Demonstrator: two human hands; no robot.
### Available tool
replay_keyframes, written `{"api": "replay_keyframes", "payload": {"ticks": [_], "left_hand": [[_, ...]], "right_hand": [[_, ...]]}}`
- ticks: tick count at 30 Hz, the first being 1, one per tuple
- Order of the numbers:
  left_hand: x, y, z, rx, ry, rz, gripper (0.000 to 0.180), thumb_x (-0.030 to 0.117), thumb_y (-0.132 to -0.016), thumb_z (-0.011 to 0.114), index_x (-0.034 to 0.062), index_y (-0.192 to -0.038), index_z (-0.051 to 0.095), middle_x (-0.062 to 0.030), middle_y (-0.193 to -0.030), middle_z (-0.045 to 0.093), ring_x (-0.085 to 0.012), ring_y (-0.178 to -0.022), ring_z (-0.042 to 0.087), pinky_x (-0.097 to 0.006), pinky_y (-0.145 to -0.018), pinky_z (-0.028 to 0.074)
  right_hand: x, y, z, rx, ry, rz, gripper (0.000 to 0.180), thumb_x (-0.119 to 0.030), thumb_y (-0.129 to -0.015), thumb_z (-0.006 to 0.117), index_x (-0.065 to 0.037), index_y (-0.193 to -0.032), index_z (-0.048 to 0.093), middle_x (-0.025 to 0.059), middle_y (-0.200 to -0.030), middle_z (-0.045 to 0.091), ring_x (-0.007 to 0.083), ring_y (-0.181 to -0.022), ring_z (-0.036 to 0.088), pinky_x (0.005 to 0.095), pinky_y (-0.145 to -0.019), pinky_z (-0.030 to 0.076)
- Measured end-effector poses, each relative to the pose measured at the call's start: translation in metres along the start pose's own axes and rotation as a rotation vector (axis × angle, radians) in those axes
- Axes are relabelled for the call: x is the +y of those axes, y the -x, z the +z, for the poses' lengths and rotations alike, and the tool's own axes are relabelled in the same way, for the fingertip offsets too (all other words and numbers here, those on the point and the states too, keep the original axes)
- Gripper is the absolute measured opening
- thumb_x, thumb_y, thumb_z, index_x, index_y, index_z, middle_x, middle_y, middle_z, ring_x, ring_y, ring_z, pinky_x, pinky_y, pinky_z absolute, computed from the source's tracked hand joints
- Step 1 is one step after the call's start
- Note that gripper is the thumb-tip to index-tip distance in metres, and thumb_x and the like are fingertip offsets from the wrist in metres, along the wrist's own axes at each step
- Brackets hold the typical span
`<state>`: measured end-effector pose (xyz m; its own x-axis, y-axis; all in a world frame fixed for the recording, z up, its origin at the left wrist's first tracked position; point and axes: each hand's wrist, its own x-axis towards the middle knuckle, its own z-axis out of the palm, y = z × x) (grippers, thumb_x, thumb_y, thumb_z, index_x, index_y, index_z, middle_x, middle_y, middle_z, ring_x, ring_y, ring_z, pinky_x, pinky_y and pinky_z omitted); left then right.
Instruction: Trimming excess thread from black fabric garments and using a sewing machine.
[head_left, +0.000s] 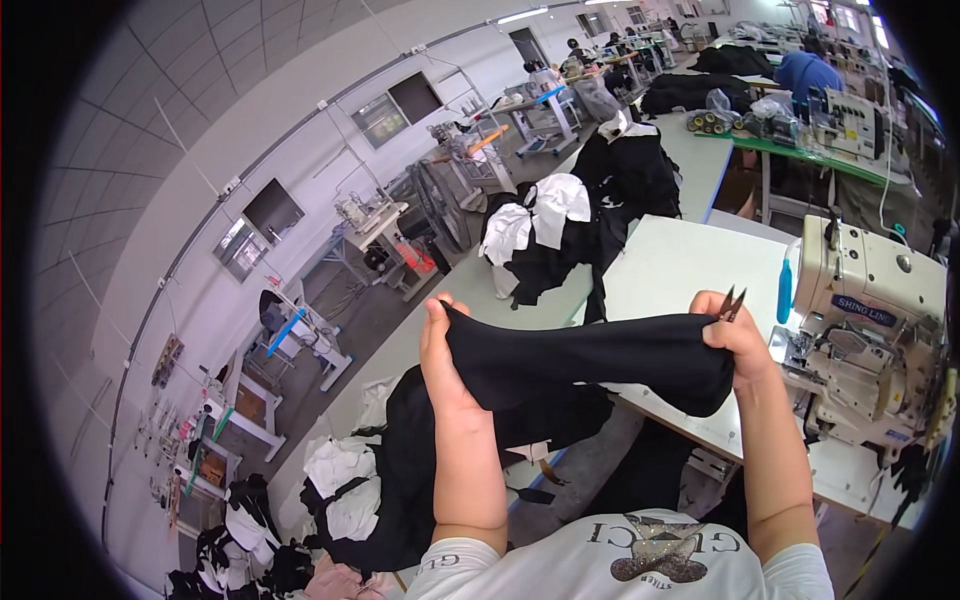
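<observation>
Black fabric piece [590, 365]: held up in the air between both hands, stretched roughly level in front of the person, above the near edge of the white worktop [680, 270]. Its lower edge sags a little toward the right end; its left part runs down behind the left forearm into a larger dark heap below.

Left hand [440, 350]: raised, grip pressed together on the left upper corner of the fabric, thumb and fingers pinching the cloth edge.

Right hand [735, 335]: raised at about the same height, grip closed on the bunched right end of the fabric. The same hand also carries small thread snips [731, 303], their dark points sticking up above the fingers.

Sewing machine [880, 330]: cream-coloured, industrial type, standing on the worktop just to the right of the right hand. A blue bottle [785, 290] stands beside its left end.

Garment pile [570, 230]: black and white pieces, heaped at the far end of the worktop, well apart from the hands.

Second garment pile [345, 490]: black and white pieces, low at the person's left, below the left forearm.

Background: further sewing stations and other workers along the far wall, too small to detail.
</observation>
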<state>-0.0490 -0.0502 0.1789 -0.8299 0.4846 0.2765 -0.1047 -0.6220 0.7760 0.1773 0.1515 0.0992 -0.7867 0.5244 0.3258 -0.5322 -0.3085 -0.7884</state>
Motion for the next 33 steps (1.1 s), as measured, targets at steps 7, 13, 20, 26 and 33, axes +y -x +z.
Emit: {"api": "replay_keyframes", "payload": {"ticks": [7, 13, 20, 26, 33], "left_hand": [[-0.064, -0.006, -0.001, -0.597, -0.948, 0.428, 0.039, 0.04, -0.094, 0.054, 0.0047, -0.108, 0.063, -0.014, -0.127, 0.054, -0.0282, -0.123, 0.048, -0.037, -0.104, 0.035], [-0.102, 0.041, 0.027, -0.607, -0.598, -0.081, 0.024, 0.017, -0.088, 0.068, 0.0019, -0.1, 0.055, -0.0027, -0.091, 0.059, -0.0096, -0.084, 0.056, -0.024, -0.077, 0.046], [-0.072, 0.057, 0.036, -0.586, -0.567, 0.007, 0.013, 0.005, -0.088, 0.064, 0.0025, -0.091, 0.052, 0.0037, -0.08, 0.051, -0.0013, -0.07, 0.045, -0.017, -0.064, 0.036], [-0.066, 0.05, 0.04, -0.493, -0.501, -0.062, 0.013, 0.01, -0.09, 0.062, 0.0049, -0.091, 0.05, 0.0064, -0.078, 0.049, 0.0005, -0.067, 0.038, -0.016, -0.059, 0.03], [-0.052, 0.04, 0.043, -0.442, -0.082, -0.33, 0.011, 0.012, -0.092, 0.058, 0.006, -0.099, 0.052, -0.0021, -0.083, 0.062, -0.0094, -0.074, 0.061, -0.021, -0.067, 0.049]], "right_hand": [[0.012, -0.007, 0.015, -0.066, 0.095, 0.133, 0.012, -0.011, -0.081, 0.066, -0.003, -0.088, 0.062, -0.001, -0.079, 0.062, 0.0062, -0.069, 0.055, 0.0214, -0.066, 0.044], [0.015, -0.009, 0.029, 0.134, 0.864, -0.422, 0.019, 0.005, -0.065, 0.07, -0.007, -0.08, 0.072, 0.0012, -0.079, 0.056, 0.0146, -0.073, 0.055, 0.0263, -0.062, 0.044], [0.042, -0.017, 0.022, 0.52, 1.291, -0.907, 0.02, 0.005, -0.063, 0.068, -0.006, -0.076, 0.057, 0.0007, -0.062, 0.053, 0.0163, -0.053, 0.052, 0.0266, -0.049, 0.041], [0.079, 0.016, 0.05, 0.391, 0.929, -0.641, 0.023, -0.01, -0.071, 0.075, -0.005, -0.083, 0.056, 0.0048, -0.067, 0.053, 0.0153, -0.054, 0.053, 0.0268, -0.049, 0.042], [0.097, 0.006, 0.034, 0.463, 0.846, -0.481, 0.025, 0.008, -0.064, 0.064, -0.003, -0.086, 0.058, 0.0084, -0.074, 0.058, 0.0172, -0.061, 0.058, 0.0273, -0.056, 0.046]]}}
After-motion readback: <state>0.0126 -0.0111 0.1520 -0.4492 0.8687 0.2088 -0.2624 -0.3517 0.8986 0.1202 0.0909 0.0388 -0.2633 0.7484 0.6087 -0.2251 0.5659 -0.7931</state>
